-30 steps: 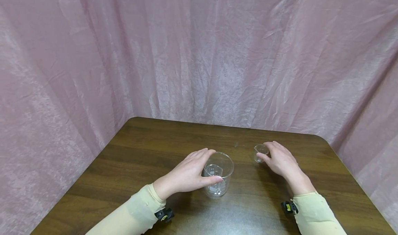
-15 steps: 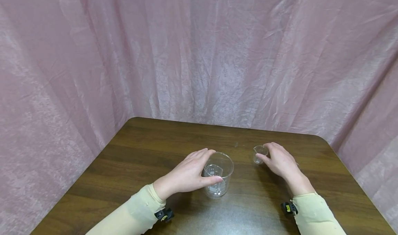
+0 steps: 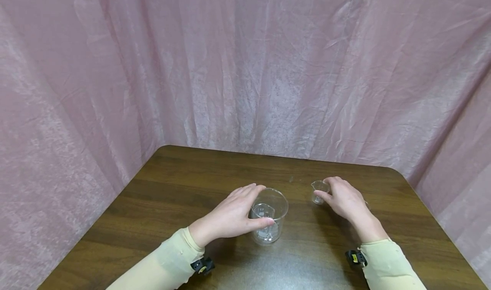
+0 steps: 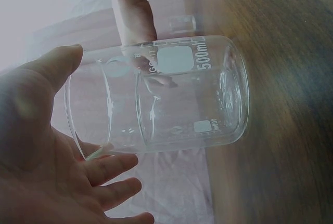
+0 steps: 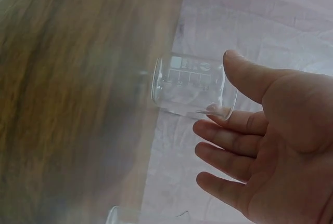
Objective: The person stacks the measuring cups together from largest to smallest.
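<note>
My left hand [image 3: 234, 213] grips a large glass beaker [image 4: 179, 94] by its rim, thumb on the near side and fingers on the far side. White print on it reads 500ml, and it stands upright on the table. Nested inside is a smaller beaker [image 4: 203, 126] marked 100ml. Further right, my right hand [image 3: 347, 198] pinches a small glass beaker [image 5: 187, 86] at its rim between thumb and index finger. The other fingers of that hand extend below the index in the right wrist view. The small beaker is upright, with graduation lines on its wall.
Part of another clear glass vessel [image 5: 117, 214] shows at the bottom of the right wrist view; my right hand mostly hides it in the head view. The brown wooden table [image 3: 192, 166] has rounded far corners. Pink curtains [image 3: 245, 68] hang around it.
My right hand has shifted slightly left and toward me, bringing the small beaker with it. The left hand and the large beaker have stayed in place.
</note>
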Motion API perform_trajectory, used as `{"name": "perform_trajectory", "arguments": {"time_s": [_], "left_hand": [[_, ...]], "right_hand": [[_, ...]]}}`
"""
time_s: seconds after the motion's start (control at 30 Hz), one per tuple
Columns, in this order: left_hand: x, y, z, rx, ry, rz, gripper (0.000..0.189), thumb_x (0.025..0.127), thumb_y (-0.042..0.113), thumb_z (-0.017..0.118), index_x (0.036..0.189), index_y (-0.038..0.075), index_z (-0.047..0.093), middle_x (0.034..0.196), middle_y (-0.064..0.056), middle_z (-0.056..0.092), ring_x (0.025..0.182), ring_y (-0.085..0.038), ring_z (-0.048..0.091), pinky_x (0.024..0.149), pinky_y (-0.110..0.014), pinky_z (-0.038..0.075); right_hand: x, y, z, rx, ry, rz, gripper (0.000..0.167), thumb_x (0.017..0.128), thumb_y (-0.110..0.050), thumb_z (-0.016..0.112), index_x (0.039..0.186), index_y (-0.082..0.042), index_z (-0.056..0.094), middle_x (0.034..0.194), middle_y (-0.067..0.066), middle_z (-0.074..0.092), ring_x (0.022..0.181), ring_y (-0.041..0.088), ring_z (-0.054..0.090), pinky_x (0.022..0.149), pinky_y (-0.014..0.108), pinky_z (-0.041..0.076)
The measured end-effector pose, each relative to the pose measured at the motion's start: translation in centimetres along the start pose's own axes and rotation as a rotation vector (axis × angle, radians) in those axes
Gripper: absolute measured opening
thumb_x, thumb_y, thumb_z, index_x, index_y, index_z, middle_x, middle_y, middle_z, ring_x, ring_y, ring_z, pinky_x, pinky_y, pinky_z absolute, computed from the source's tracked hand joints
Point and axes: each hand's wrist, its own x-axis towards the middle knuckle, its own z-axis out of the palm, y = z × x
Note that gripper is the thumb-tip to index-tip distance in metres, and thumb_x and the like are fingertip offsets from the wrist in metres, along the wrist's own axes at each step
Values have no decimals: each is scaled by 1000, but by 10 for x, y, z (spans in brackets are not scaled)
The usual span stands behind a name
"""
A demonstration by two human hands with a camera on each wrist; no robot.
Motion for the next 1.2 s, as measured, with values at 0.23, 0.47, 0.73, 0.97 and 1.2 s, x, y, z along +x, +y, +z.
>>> {"name": "perform_trajectory", "arguments": {"time_s": [0.23,0.47,0.73,0.97,1.2], "left_hand": [[0,1,0,13,-3,-10,86,98,64,76,160,10,49,155,-7,59,153,-32,48,129,-53,35],[3,3,1,5,1,0,86,98,63,77,159,8,51,157,-12,58,154,-37,46,129,-56,35],[3,2,2,14,-6,-13,88,98,64,76,160,7,50,161,-13,56,157,-38,43,129,-56,34],[3,2,1,25,-8,-15,88,98,65,76,160,9,50,161,-12,56,157,-37,44,129,-55,34],[2,1,-1,15,-1,-7,86,98,64,76,159,10,51,153,-7,61,150,-32,51,127,-52,37]], "right_hand": [[-3,-8,-9,9,-11,7,58,102,-39,80,134,8,69,136,31,68,125,52,65,95,67,56],[-5,-19,-21,17,17,-24,57,101,-40,81,133,6,71,135,28,69,123,49,67,93,67,57],[-9,-40,-37,34,59,-57,55,100,-41,82,132,2,72,135,25,71,123,46,67,95,66,56],[-13,-52,-45,52,68,-67,55,100,-42,83,133,1,72,138,23,70,128,45,66,98,66,55],[-13,-62,-51,73,56,-88,55,100,-44,83,134,-2,72,137,20,71,127,43,67,100,65,55]]}}
